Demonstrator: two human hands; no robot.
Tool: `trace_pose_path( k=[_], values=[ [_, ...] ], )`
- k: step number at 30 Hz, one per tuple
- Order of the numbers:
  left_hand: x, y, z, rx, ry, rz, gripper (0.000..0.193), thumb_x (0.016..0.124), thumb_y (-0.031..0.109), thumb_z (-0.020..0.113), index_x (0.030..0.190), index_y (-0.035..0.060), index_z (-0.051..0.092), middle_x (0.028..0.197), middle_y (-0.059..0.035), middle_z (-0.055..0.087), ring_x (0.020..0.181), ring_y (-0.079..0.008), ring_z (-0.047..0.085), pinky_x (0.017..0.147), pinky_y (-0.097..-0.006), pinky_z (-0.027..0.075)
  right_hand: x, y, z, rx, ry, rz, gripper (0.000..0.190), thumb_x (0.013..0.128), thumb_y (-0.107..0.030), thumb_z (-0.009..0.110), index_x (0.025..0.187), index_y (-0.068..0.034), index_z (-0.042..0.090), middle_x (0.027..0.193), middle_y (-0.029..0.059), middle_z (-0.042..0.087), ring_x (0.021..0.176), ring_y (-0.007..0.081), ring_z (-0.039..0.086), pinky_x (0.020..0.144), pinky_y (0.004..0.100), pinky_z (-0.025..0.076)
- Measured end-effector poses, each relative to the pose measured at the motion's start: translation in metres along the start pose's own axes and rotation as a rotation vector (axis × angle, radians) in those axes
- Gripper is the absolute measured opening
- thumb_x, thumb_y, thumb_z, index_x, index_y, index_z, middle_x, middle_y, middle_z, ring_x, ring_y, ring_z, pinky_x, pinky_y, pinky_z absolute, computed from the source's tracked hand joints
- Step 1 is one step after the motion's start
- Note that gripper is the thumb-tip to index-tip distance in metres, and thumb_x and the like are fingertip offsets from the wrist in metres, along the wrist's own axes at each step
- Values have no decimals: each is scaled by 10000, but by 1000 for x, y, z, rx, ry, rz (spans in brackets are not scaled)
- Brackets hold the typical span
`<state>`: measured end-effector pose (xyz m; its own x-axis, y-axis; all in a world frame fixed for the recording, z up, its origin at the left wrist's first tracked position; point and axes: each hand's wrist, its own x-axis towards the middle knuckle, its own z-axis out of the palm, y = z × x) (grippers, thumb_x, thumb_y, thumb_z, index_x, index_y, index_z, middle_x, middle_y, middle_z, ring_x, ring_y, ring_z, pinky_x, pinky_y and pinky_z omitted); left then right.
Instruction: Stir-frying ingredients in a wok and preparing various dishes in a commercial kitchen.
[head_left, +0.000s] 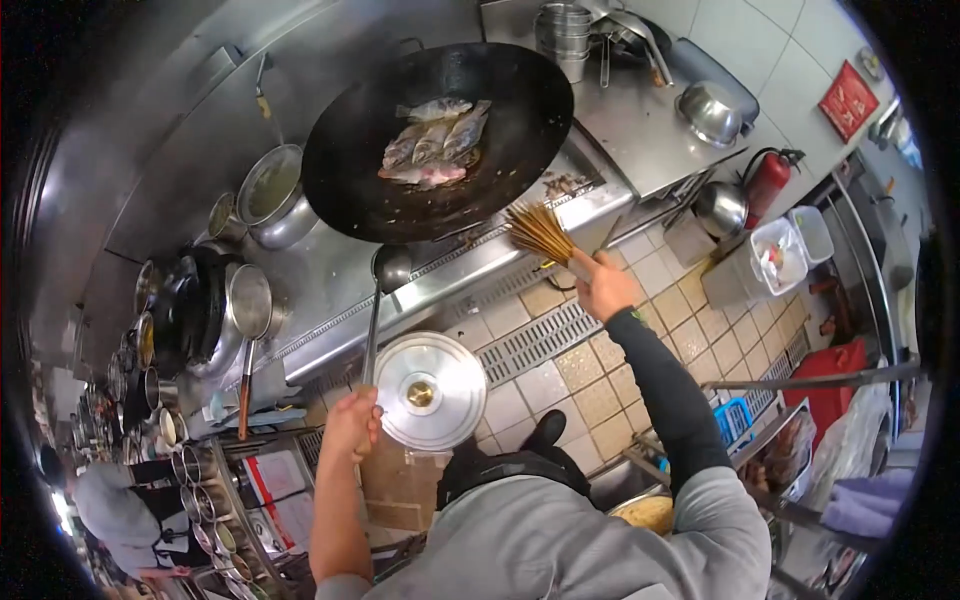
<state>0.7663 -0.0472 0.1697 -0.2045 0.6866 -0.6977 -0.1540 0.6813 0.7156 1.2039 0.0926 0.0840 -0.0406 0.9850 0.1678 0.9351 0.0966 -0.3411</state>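
My left hand (351, 421) grips the handle of a long steel ladle (391, 268), whose bowl rests at the stove's front edge, just below the wok. In my right hand (607, 286) is a bamboo wok brush (538, 231), its bristles over the stove's front rim, right of the wok. Several whole fish (436, 141) lie in the middle of the large black wok (517, 97), with a little dark liquid around them. A round metal lid (450, 409) with a brass-coloured knob is beside my left hand; what supports it cannot be told.
Left of the wok, a strainer (271, 184) sits over a metal pot. A wooden-handled strainer (251, 300) leans by stacked woks. At right stand a metal bowl (709, 112), a fire extinguisher (769, 184) and a bin (731, 274). Another person (112, 517) is at far lower left.
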Motion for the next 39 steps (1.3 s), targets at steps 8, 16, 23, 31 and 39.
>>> trace_pose_path(
  k=[8, 16, 23, 31, 39],
  values=[
    [10, 25, 110, -196, -123, -20, 90, 952, 93, 576, 987, 61, 500, 718, -68, 559, 466, -112, 461, 384, -251, 362, 44, 83, -51, 153, -4, 117, 498, 756, -251, 746, 1242, -177, 666, 1071, 199, 681, 956, 368, 664, 820, 436, 534],
    [1, 28, 180, -273, -106, -16, 76, 936, 64, 565, 991, 33, 522, 728, -68, 551, 506, -110, 465, 413, -257, 367, 174, 110, -47, 215, -320, -80, 512, 712, -248, 790, 1198, -123, 686, 987, 192, 711, 908, 327, 689, 843, 387, 537],
    [-30, 27, 199, -333, 201, 29, 211, 906, 27, 566, 1115, 23, 537, 707, -61, 541, 486, -116, 458, 399, -260, 361, 256, 122, 10, 828, -1049, 24, 474, 811, -188, 763, 1252, -59, 652, 1042, 66, 713, 883, 158, 665, 712, 294, 567],
    [-71, 24, 284, -504, 545, 115, 269, 912, 85, 570, 1181, 72, 561, 689, -29, 522, 446, -76, 424, 363, -203, 341, 234, 73, 203, 583, -531, -479, 471, 803, -341, 734, 1139, -22, 653, 988, 218, 677, 850, 331, 663, 764, 459, 540],
    [-93, 3, 397, -748, 778, 112, 225, 937, 90, 603, 1155, 70, 551, 698, -47, 554, 413, -65, 428, 315, -194, 343, 301, 108, 167, 380, -766, -692, 302, 808, -265, 690, 1066, -113, 726, 941, 174, 712, 906, 394, 657, 854, 482, 520]
  ],
)
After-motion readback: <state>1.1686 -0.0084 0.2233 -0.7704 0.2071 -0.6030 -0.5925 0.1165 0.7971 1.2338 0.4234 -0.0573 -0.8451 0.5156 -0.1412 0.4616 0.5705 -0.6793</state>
